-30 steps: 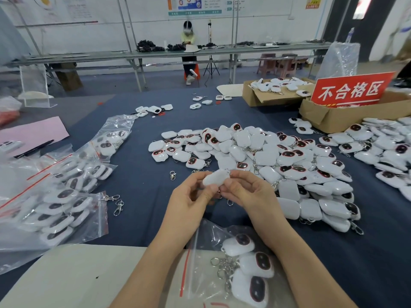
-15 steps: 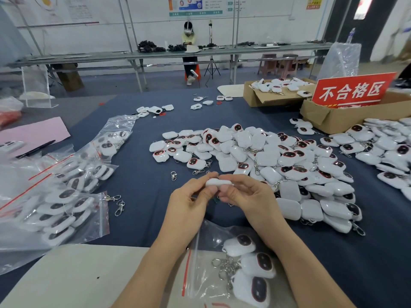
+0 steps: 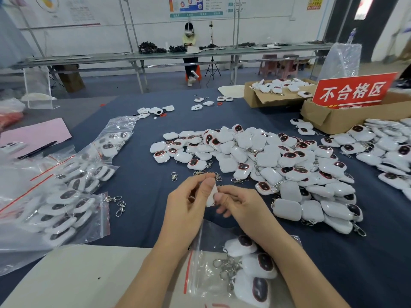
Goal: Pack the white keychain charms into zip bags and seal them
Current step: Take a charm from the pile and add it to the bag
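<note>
My left hand (image 3: 189, 205) and my right hand (image 3: 240, 207) meet over the dark blue cloth, both pinching one white keychain charm (image 3: 211, 195) that stands on edge between the thumbs. Below my wrists lies a clear zip bag (image 3: 200, 272) with a red strip, holding three charms (image 3: 259, 265) with dark screens and metal clasps. A large heap of loose white charms (image 3: 273, 161) spreads just beyond and right of my hands.
Filled zip bags (image 3: 55, 207) lie at the left, with loose metal clasps (image 3: 119, 205) beside them. A second heap of charms (image 3: 387, 147) sits far right, before cardboard boxes (image 3: 333, 118) and a red sign (image 3: 353, 91). A pale board (image 3: 77, 278) lies at the near edge. A person sits at a far bench.
The charm has turned from lying flat between my fingertips to standing on edge, and both hands have lowered slightly toward the bag.
</note>
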### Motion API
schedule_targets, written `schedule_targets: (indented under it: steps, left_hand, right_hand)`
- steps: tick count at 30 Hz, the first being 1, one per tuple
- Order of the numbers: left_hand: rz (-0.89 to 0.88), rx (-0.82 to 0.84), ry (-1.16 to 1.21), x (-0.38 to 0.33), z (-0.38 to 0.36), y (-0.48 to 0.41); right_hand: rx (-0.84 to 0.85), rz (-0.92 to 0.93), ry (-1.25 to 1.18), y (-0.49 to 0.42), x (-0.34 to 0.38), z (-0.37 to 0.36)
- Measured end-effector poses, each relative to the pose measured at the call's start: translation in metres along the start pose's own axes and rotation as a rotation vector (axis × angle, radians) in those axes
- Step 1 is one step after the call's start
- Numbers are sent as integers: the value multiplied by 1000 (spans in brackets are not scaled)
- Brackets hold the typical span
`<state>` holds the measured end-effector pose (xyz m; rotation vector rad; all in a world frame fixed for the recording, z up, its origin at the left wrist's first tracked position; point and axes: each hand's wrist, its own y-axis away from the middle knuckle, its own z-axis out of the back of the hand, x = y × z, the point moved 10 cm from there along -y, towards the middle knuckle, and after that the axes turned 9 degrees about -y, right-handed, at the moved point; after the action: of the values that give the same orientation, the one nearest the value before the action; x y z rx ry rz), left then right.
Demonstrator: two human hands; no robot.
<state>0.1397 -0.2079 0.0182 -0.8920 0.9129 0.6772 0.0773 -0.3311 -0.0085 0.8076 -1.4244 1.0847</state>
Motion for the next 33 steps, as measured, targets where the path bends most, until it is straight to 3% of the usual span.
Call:
schedule_targets:
  steps: [8,12,24,27,33]
  left_hand:
    - [-2,77,103,0,-7,-1]
    - [60,153,235,10,-11,-3]
    - [103,187,288,11,-14,-2]
    - [123,90,306,16,-5,-7]
    - [400,-193,823,43,24,-11]
  right_hand:
    - [-102,27,-326,2,3,21]
    - [-147,78,-326,1,6,25]
    - [-164,175,-225,1,11,24]
    - [-133,159,-185,2,13,21]
    - [-43,88,169,6,28,18]
